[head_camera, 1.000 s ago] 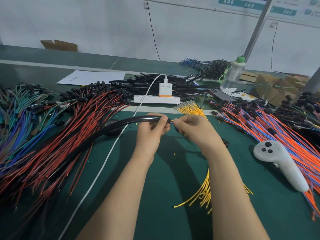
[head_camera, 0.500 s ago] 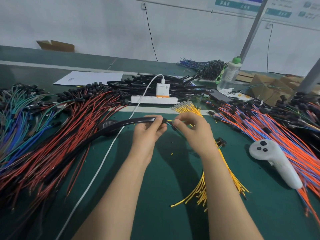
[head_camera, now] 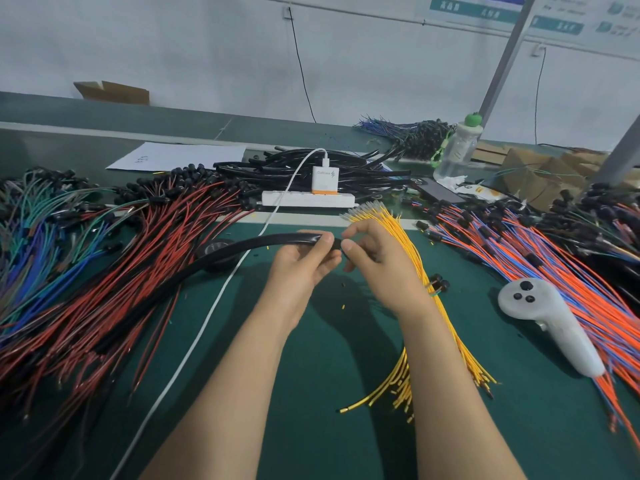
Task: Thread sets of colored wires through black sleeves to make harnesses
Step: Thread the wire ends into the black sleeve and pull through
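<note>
My left hand grips the right end of a long black sleeve, which curves away to the left over the red wires. Right at the sleeve's mouth, my right hand pinches the wire ends between thumb and forefinger; the wires themselves are mostly hidden by the fingers. A bundle of yellow wires lies under my right wrist and fans out toward the table's front. Small black connectors lie beside that wrist.
Red wires and blue-green wires cover the left of the green table. Orange-blue wires and a white controller lie right. Behind are black sleeves, a power strip, a bottle.
My hands have drawn closer together at the sleeve's mouth, and the gap of wire between them has closed. The view has shifted slightly.
</note>
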Demonstrator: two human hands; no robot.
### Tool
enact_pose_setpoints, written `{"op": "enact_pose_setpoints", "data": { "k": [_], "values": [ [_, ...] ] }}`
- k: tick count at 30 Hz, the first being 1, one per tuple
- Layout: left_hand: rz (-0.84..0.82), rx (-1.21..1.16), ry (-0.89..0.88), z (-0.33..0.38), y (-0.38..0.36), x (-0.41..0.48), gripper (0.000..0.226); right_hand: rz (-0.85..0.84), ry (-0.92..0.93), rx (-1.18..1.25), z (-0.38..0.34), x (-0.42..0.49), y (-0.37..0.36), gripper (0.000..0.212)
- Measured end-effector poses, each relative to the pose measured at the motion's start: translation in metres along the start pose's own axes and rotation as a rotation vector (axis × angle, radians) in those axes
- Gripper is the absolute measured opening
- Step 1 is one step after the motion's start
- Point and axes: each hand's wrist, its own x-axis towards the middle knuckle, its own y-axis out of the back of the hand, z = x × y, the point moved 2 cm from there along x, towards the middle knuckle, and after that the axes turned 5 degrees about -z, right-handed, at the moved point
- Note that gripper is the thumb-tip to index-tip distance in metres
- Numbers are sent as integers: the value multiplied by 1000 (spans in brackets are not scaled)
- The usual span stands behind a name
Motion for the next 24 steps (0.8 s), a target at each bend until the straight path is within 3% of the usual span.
{"op": "enact_pose_setpoints", "data": {
  "k": [5,8,10,11,14,15,17,21,22,24],
  "values": [
    [-35,53,9,-1,-3,-2,19,18,4,92,-1,2,-2,16],
    [136,65,-80,1,-6,-2,16,412,37,-109,-8,1,-2,29],
    [278,77,-206,9,-4,-2,16,592,-11,-125,-12,-1,5,54],
    [313,77,-269,14,-5,-2,16,499,-120,-30,-9,0,9,67],
    [305,79,-369,25,-8,-5,15,-148,-610,357,-3,-3,-4,90],
    [287,59,-356,24,-11,-6,14,-240,-666,504,0,-3,-10,92],
    [259,-23,-282,21,-14,-7,15,-105,-626,878,1,4,-17,82],
    [233,-47,-117,13,-16,-7,18,504,-247,1729,7,16,-4,30],
    [223,-30,-67,9,-17,-7,19,572,-156,1843,8,16,1,25],
    [211,-22,25,2,-20,-8,20,635,-83,1915,11,13,5,38]
  ]
}}
